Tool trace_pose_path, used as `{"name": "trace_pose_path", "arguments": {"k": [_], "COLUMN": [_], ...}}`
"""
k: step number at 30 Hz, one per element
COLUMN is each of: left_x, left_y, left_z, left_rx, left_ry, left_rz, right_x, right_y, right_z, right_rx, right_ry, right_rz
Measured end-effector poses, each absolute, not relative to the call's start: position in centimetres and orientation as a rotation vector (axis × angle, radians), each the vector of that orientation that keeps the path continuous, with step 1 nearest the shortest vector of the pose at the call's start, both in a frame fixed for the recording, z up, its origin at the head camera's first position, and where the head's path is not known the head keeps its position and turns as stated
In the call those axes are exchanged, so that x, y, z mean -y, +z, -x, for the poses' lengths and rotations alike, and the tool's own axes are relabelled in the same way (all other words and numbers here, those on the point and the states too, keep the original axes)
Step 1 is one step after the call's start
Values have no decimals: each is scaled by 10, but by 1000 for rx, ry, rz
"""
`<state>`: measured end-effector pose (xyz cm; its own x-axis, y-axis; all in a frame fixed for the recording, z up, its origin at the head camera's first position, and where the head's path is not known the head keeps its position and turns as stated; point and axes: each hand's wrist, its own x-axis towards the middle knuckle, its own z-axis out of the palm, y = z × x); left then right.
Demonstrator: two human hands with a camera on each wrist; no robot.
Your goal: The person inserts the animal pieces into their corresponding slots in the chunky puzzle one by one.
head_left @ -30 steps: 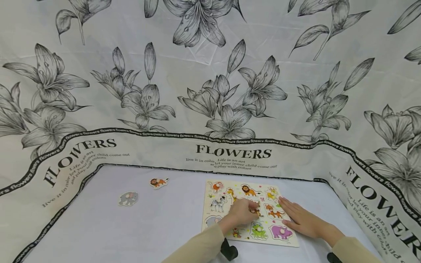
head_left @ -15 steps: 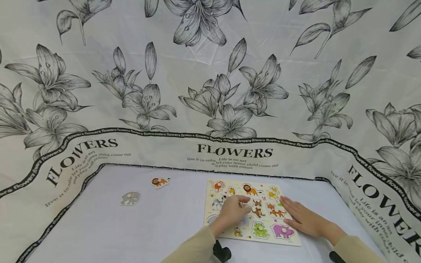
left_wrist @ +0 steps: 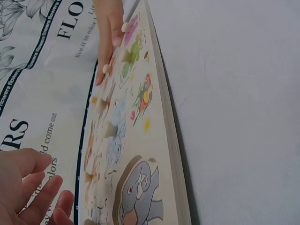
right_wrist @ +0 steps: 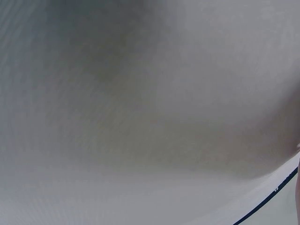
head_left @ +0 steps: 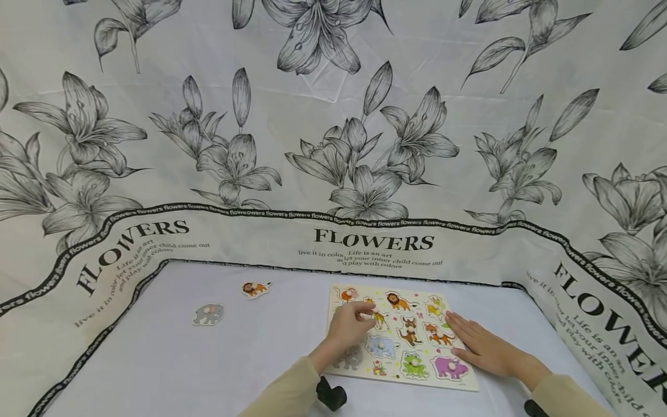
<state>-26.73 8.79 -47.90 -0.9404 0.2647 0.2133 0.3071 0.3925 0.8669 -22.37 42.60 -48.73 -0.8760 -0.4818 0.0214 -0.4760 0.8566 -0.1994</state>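
A wooden animal knob-puzzle board (head_left: pixel 385 379) lies on the white table. My left hand (head_left: pixel 344 329) is over its left part, by the giraffe piece (head_left: pixel 381 320), covering the zebra. In the left wrist view my left hand's fingers (left_wrist: pixel 40 199) are loosely bent and apart, with nothing between them. My right hand (head_left: pixel 487 350) rests along the board's right edge, fingers straight, beside the tiger piece (head_left: pixel 439 334) and the purple hippo piece (head_left: pixel 450 368). A grey elephant picture (left_wrist: pixel 140 192) without a knob shows at the board's near left corner. Pale knobs stand on several pieces.
A loose elephant piece (head_left: pixel 208 314) and a loose lion piece (head_left: pixel 256 289) lie on the table to the left. A white flower-printed cloth (head_left: pixel 370 243) encloses the back and sides. The right wrist view is mostly blurred pale surface.
My left hand has moved left from the kangaroo across the board to the giraffe, uncovering the kangaroo and blue animal. My right hand stays on the board's edge.
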Motion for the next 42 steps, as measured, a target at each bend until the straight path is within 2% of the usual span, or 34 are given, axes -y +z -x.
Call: {"name": "trace_pose_path", "arguments": {"k": [14, 24, 42], "left_x": [-46, -16, 38], "left_y": [-475, -473, -470], "left_z": [278, 289, 316], "left_rx": [2581, 2590, 2494], "left_ry": [-1579, -1501, -1447], "left_rz": [451, 351, 225], "right_x": [-426, -427, -427], "right_y": [-487, -489, -491], "right_z": [225, 223, 226], "right_rx": [-2977, -3058, -2999], "right_ry": [-336, -255, -318], "right_rz": [755, 878, 813]}}
